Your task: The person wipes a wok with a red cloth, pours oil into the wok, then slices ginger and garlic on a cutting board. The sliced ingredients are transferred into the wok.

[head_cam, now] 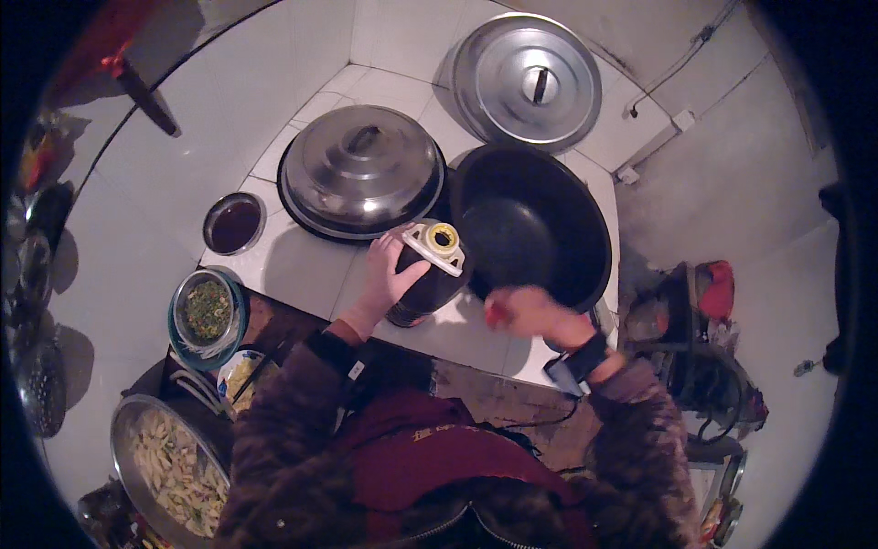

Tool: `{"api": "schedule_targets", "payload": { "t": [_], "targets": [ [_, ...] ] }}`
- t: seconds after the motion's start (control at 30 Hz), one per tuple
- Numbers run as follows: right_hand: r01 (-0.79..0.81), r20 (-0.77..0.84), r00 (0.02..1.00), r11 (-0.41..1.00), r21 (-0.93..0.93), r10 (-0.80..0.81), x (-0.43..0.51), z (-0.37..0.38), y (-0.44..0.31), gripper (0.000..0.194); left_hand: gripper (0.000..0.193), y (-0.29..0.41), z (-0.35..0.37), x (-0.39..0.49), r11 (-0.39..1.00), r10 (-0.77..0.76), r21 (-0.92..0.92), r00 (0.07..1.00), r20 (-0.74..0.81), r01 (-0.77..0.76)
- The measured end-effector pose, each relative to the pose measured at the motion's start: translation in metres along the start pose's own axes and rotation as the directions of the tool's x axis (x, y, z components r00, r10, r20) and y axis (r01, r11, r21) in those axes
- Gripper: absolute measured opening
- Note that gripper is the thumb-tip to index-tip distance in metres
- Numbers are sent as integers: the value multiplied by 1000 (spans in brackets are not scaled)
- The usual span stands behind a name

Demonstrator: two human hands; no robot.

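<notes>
A large dark bottle (430, 287) with a pale carrying handle and a yellow ring around its uncapped mouth stands on the tiled counter. My left hand (391, 274) grips its upper left side. My right hand (525, 312), blurred, is to the right of the bottle, its fingers closed around a small red thing, perhaps a cap. Just beyond that hand is a big black basin (528, 226) with a bare inside. Behind the bottle a domed metal lid (363, 168) covers a dark round vessel. Another metal lid (527, 82) leans at the back.
At the left are a metal bowl of dark liquid (234, 223), a bowl of chopped greens (204, 309), a patterned bowl with chopsticks (247, 377) and a large metal basin of sliced food (171, 466). A dark rack (693, 329) with several things stands right of the counter.
</notes>
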State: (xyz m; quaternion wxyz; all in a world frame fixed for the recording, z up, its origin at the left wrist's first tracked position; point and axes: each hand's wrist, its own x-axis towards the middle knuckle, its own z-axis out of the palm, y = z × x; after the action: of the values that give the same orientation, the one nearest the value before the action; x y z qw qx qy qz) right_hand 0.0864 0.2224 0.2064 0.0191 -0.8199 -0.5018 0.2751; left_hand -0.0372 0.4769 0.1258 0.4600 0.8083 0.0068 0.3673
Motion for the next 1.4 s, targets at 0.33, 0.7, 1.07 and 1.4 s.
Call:
{"api": "schedule_targets", "payload": {
  "t": [0.33,0.7,1.07,1.4],
  "targets": [
    [-134,-489,870,984,-115,62,66,247,115,35,53,-4,9,-8,954,-225,-190,972,66,233],
    [311,-831,537,950,34,-146,15,21,-36,33,49,-17,4,-31,733,-511,-524,859,-6,433],
    [164,-403,915,907,387,6,67,-32,-119,47,55,-93,28,-178,563,-793,-359,609,20,744],
    [198,-253,947,263,944,198,39,-75,-124,35,46,-106,58,-194,300,-811,-595,528,253,745]
  ]
}}
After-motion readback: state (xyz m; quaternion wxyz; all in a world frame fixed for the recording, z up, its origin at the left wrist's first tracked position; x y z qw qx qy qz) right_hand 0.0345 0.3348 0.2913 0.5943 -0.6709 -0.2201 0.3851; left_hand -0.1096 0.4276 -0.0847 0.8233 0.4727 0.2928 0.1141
